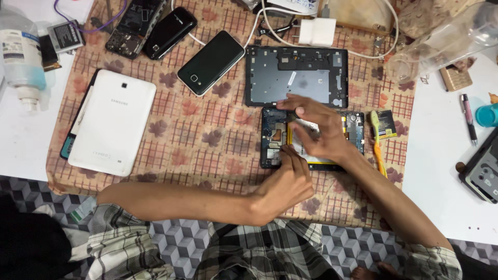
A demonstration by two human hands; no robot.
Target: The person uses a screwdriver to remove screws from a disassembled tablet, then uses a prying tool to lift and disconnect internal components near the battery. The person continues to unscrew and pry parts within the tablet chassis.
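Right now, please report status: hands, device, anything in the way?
Left hand and right hand both pressing on opened tablet. Gray back cover lies just above. Orange pry tool beside, right.

Even, soft indoor light; mostly sharp view from above.

Shadows were faint and short under the hands. A mild sheen lay on the black phone [211,62] and white tablet [112,122]. The clear plastic bottle [441,39] at the upper right looked blurred, and the edges bent slightly.
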